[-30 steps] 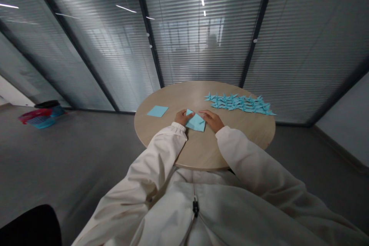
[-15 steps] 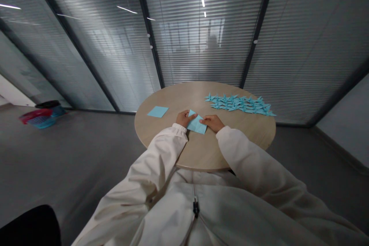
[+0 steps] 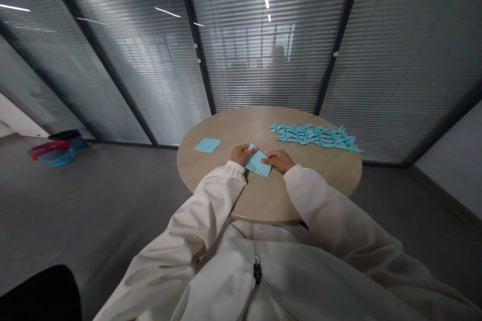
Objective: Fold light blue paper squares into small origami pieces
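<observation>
A light-blue sheet of origami paper (image 3: 259,164), creased and apparently folded, is held between both hands just above the round table. My left hand (image 3: 240,154) pinches its upper left edge, thumb on top. On the right edge, my right hand (image 3: 279,160) grips the sheet with the thumb over it and the other fingers behind, partly hidden. Left of my left hand lies a flat blue stack or sheet of paper (image 3: 207,145). Several folded blue paper cranes (image 3: 316,135) sit in close rows beyond my right hand.
The round wooden table (image 3: 263,205) stands against a glass wall with blinds (image 3: 263,80). Red, blue and black baskets or bins (image 3: 56,153) are on the floor at far left. A black object (image 3: 41,293) shows at the lower left corner.
The view has shifted very slightly. Both hands keep their hold on the paper, whose lower edge has tilted a little.
</observation>
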### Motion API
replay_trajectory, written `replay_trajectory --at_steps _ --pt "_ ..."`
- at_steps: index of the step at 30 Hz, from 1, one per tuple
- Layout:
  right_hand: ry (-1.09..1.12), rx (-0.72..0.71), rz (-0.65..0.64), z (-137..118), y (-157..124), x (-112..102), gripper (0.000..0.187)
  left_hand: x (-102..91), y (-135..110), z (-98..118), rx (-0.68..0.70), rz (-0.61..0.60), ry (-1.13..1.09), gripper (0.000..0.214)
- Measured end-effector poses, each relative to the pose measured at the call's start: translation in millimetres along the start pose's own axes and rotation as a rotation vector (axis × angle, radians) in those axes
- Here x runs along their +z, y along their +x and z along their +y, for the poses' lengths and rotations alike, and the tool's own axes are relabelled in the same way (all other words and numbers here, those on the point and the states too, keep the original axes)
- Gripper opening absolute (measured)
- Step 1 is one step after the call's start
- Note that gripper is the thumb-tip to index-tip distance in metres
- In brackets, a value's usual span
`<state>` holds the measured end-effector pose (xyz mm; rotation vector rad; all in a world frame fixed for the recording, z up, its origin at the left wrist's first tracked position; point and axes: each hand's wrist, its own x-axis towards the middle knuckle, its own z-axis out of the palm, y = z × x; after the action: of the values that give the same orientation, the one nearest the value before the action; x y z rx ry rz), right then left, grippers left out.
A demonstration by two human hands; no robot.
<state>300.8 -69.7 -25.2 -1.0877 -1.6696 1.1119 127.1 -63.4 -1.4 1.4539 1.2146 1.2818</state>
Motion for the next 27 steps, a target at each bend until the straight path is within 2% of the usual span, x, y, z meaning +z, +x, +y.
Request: replay_trajectory --at_steps 9,27 --pt "-0.055 0.003 -0.017 -1.0 0.3 -0.7 0.036 2.3 -4.5 5.4 -0.015 -0.051 -0.182 0.038" --pt "-0.108 -0.017 -0.021 0.1 -0.4 -2.0 0.030 1.8 0.7 -1.7 0.014 -0.064 -0.246 0.044"
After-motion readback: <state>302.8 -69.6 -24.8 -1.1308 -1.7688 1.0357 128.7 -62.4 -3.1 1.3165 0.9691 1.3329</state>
